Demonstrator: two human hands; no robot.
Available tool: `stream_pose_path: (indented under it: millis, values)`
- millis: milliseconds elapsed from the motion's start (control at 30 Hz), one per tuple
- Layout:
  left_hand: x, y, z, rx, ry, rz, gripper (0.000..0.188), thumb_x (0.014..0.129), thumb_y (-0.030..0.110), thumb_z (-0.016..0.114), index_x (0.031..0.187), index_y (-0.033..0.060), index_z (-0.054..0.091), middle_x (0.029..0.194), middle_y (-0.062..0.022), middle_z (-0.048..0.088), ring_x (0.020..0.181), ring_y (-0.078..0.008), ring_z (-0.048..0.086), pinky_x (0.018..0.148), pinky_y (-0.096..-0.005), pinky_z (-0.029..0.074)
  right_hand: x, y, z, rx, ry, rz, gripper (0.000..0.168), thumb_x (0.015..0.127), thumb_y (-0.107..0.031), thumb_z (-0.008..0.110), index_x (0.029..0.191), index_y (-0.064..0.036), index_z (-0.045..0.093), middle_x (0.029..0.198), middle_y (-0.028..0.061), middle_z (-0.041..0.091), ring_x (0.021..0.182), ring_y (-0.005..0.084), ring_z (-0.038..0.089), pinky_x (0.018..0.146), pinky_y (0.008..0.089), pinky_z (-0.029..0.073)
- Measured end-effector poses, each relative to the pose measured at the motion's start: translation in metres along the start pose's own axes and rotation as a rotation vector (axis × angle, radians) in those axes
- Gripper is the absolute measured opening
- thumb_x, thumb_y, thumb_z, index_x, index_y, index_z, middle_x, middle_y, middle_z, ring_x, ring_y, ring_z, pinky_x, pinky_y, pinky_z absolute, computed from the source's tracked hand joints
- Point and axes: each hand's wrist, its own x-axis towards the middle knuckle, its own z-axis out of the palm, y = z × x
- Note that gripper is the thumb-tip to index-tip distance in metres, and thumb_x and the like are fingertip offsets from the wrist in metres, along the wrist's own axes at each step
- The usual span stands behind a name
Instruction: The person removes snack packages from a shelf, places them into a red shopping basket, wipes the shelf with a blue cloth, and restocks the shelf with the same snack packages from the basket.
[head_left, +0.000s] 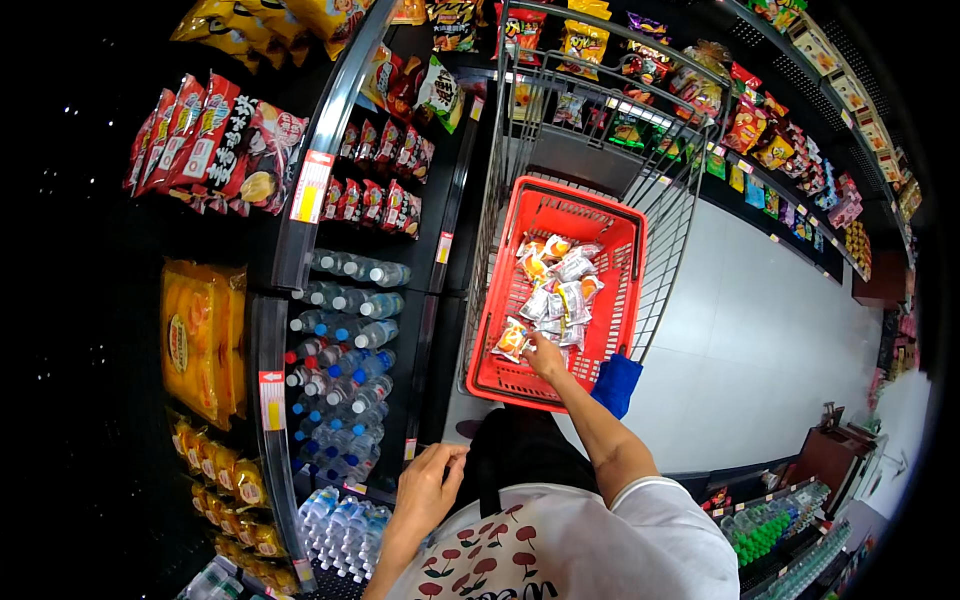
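My right hand (547, 358) reaches into the near end of a red plastic shopping basket (504, 289). Its fingertips meet the right edge of an orange-and-white wrapped snack packet (511, 340); whether they grip it cannot be made out. Beside and beyond it, several small packets (574, 300) in silvery and orange wrappers lie heaped on the basket floor. The basket sits in a wire shopping cart (667, 247). My left hand (431, 484) hangs left of my body, fingers loosely curled and nothing visible in them, near the shelf of bottles.
Left shelves carry water bottles (352, 375), red snack bags (217, 142) and yellow packaged food (199, 337). A blue cloth-like item (617, 384) hangs at the basket's near right corner. Shelves of bagged snacks (750, 124) curve around ahead; pale floor (757, 322) lies to the right.
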Motion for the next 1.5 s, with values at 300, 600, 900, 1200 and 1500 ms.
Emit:
stream_pose_path:
  millis: [300, 600, 900, 1200, 1500]
  values:
    - [0.012, -0.027, 0.018, -0.100, -0.036, -0.109, 0.016, 0.098, 0.009, 0.064, 0.109, -0.0004, 0.068, 0.098, -0.0153, 0.071, 0.081, -0.0251, 0.071, 0.066, -0.0321, 0.054, 0.067, 0.005, 0.021, -0.100, -0.101, 0.017, 0.071, 0.082, -0.026, 0.080, 0.142, -0.005, 0.050, 0.126, 0.0259, 0.065, 0.117, 0.0383, 0.064, 0.098, 0.0445, 0.051]
    - [0.027, -0.032, 0.018, -0.191, -0.112, -0.274, 0.017, 0.098, 0.012, 0.064, 0.112, 0.0030, 0.066, 0.100, -0.0179, 0.070, 0.090, -0.0366, 0.069, 0.076, -0.0402, 0.054, 0.091, 0.012, 0.041, -0.299, -0.228, 0.134, 0.078, 0.070, -0.041, 0.090, 0.132, -0.005, 0.059, 0.126, 0.0205, 0.067, 0.113, 0.0359, 0.067, 0.093, 0.0444, 0.054]
    - [0.042, -0.021, 0.019, -0.179, -0.064, -0.232, 0.017, 0.097, 0.011, 0.064, 0.112, 0.0031, 0.066, 0.099, -0.0177, 0.070, 0.088, -0.0343, 0.070, 0.074, -0.0390, 0.054, 0.054, -0.006, 0.013, -0.356, -0.093, 0.018, 0.050, 0.071, -0.049, 0.085, 0.106, -0.014, 0.076, 0.105, 0.0194, 0.073, 0.102, 0.0317, 0.071, 0.091, 0.0460, 0.056]
    - [0.058, -0.004, 0.012, -0.286, 0.019, -0.211, 0.018, 0.099, 0.011, 0.064, 0.114, -0.0001, 0.066, 0.096, -0.0130, 0.074, 0.086, -0.0184, 0.072, 0.075, -0.0299, 0.055, 0.009, -0.043, -0.096, 0.754, -0.205, 0.234, 0.047, 0.083, -0.028, 0.083, 0.114, -0.001, 0.061, 0.097, 0.0114, 0.071, 0.076, 0.0167, 0.070, 0.061, 0.0295, 0.058]
    - [0.089, 0.025, -0.001, -0.457, 0.273, -0.107, 0.043, 0.096, 0.012, 0.069, 0.134, -0.0028, 0.054, 0.117, -0.0158, 0.068, 0.100, -0.0174, 0.067, 0.082, -0.0283, 0.052, -0.079, -0.206, -0.117, 1.303, -0.597, -0.085, 0.041, 0.088, -0.017, 0.076, 0.122, -0.004, 0.056, 0.116, 0.0078, 0.067, 0.106, 0.0169, 0.066, 0.096, 0.0337, 0.052]
